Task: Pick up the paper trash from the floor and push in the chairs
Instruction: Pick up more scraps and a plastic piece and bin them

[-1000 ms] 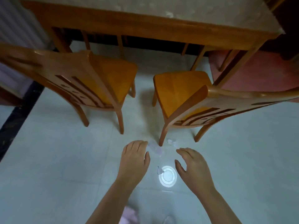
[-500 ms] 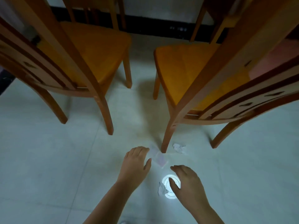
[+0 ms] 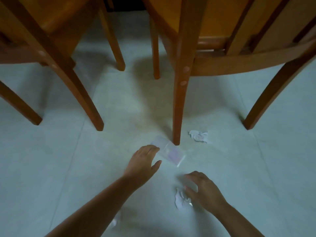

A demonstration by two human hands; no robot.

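Low over the pale tiled floor, my left hand [image 3: 144, 161] reaches forward with fingers spread, its fingertips at the near edge of a flat pale paper slip [image 3: 169, 152] that lies by a chair leg. My right hand [image 3: 203, 190] is curled down over a crumpled white paper [image 3: 180, 200], fingertips touching it; whether it grips the paper is unclear. Another crumpled white paper [image 3: 199, 136] lies further ahead, to the right of the same leg. A small scrap [image 3: 114, 223] shows beside my left forearm. Two wooden chairs, the left chair [image 3: 51, 40] and the right chair [image 3: 213, 40], stand ahead.
The right chair's rear leg [image 3: 179, 100] stands right next to the flat slip. Other chair legs [image 3: 92, 106] ring the floor ahead and to both sides. The tiled floor [image 3: 51, 168] stretches left and right of my arms.
The view has dropped closer to the floor. My right hand moved down onto the nearest crumpled paper, covering the bright light spot. My left hand slid forward to the flat slip.
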